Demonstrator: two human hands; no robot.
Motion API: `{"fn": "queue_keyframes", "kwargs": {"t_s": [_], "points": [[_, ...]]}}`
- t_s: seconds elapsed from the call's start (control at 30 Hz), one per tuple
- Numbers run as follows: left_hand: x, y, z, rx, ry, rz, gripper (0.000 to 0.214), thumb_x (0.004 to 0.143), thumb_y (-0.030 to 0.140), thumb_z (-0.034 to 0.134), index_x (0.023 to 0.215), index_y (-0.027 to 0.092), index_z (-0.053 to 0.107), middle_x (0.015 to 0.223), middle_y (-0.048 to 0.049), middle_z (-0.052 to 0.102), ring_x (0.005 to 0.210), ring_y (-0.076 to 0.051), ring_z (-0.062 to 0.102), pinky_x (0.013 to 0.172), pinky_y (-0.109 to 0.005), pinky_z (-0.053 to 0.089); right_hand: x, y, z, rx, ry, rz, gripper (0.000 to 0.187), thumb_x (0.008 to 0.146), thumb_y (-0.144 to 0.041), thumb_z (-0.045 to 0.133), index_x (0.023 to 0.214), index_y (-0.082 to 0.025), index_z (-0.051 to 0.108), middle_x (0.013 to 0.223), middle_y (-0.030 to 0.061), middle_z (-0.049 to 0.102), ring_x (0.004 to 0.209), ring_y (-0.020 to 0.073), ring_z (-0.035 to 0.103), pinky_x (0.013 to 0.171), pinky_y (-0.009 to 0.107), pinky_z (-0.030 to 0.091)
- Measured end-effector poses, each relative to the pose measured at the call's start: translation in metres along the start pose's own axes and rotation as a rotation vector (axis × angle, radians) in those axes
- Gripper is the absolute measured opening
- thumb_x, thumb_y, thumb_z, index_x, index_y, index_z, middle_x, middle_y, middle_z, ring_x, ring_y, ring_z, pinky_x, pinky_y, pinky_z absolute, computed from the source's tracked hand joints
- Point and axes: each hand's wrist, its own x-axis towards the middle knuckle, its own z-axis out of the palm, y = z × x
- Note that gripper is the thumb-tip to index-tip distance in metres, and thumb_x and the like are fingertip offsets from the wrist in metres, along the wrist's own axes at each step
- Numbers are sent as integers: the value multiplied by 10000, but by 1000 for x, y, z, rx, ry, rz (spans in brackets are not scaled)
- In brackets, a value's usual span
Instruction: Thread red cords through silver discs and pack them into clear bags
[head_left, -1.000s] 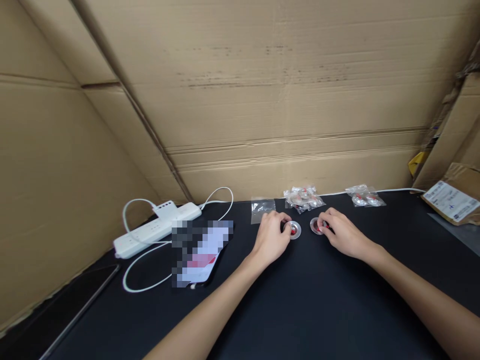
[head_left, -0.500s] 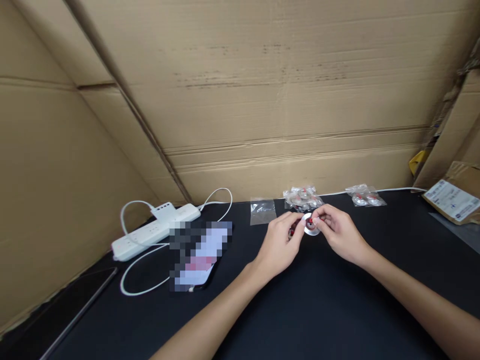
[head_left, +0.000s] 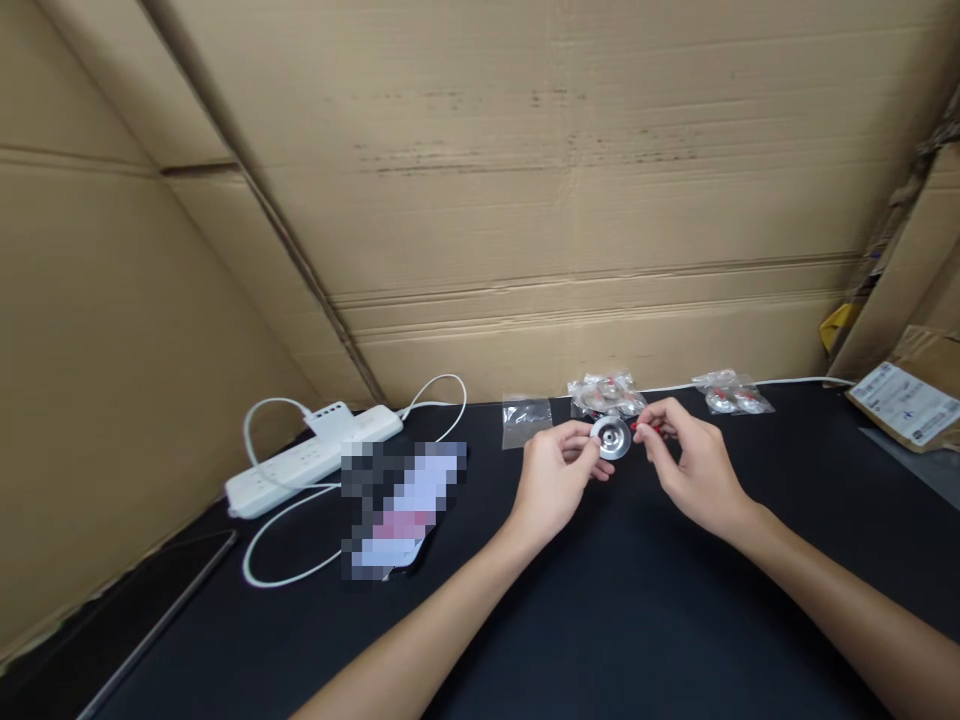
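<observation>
My left hand (head_left: 555, 470) grips a round silver metal disc (head_left: 612, 438) by its left edge. The disc has a raised rim and a small hole at its centre, and its face is turned toward me. To the right of it, the thumb and fingers of my right hand (head_left: 686, 455) pinch a small red piece (head_left: 646, 427), partly hidden by the fingertips. A narrow gap separates the red piece from the disc. Just behind the disc lie clear plastic bags (head_left: 606, 394) with silver and red parts inside.
Another bag of silver parts (head_left: 731, 394) lies at the back right, and a flat clear bag (head_left: 526, 422) left of centre. A white power strip (head_left: 300, 465) with cables and a phone (head_left: 412, 505) are on the left. A labelled brown package (head_left: 909, 400) sits far right.
My right hand has drawn the red piece out from the middle of the disc and off to the right. My left hand has shifted the disc slightly left and up.
</observation>
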Motion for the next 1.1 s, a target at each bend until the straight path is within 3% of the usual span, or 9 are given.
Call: {"fn": "queue_keyframes", "kwargs": {"t_s": [0.23,0.47,0.83,1.1], "points": [[-6,-1,2,38,-63,82,182,855,272,601,942,133,679,784,-63,717,668,-173,699,677,-331,614,-3,3,6,-24,-114,-61,171,925,-169,494,959,-213,656,890,48,679,720,173,624,667,300,506],[-7,1,5,64,-33,44,159,821,225,607,929,121,662,749,-54,697,649,-171,694,677,-335,614,-2,10,7,5,-163,-17,154,890,-134,551,933,-207,679,823,20,687,641,142,617,629,267,501],[-8,2,7,15,-82,65,138,812,194,605,917,126,663,806,-62,707,682,-167,693,718,-342,615,-2,4,7,-11,-112,-5,133,862,-157,572,845,-202,695,760,16,656,582,134,558,573,267,467],[-9,2,8,38,-70,102,145,825,181,575,935,135,657,874,-63,718,708,-163,705,727,-328,619,-3,7,10,54,-77,79,114,842,-166,584,886,-198,684,823,27,695,648,153,617,626,284,516]]}}
